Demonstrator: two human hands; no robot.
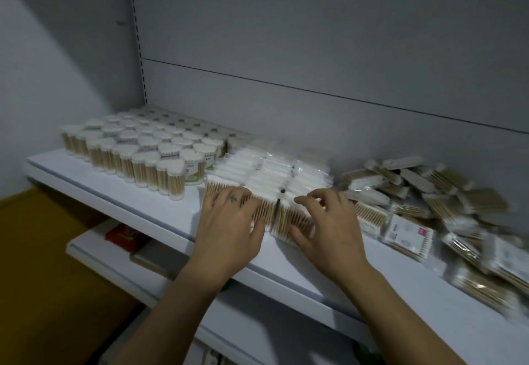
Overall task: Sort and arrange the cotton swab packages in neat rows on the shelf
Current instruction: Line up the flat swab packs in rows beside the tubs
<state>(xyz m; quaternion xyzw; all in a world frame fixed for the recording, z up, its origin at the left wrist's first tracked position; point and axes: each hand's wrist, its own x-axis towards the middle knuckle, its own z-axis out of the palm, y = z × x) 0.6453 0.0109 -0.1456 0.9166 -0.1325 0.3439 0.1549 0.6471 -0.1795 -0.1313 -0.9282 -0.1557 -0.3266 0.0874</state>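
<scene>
Flat cotton swab packages [274, 176] stand in tight rows at the middle of the white shelf [120, 193]. My left hand [229, 227] rests palm down on the front left packages, fingers spread and nearly straight. My right hand [323, 221] lies on the front right packages, its fingers bent over their tops and its thumb against the near face of the front package [286, 224]. A loose heap of the same packages [429, 204] sprawls to the right.
Heart-shaped tubs of swabs [137, 153] fill the shelf's left part in rows. The grey back panel [315, 50] rises behind. A lower shelf [114, 253] holds a red box [123, 236]. A yellow-brown floor [43, 264] lies at the left.
</scene>
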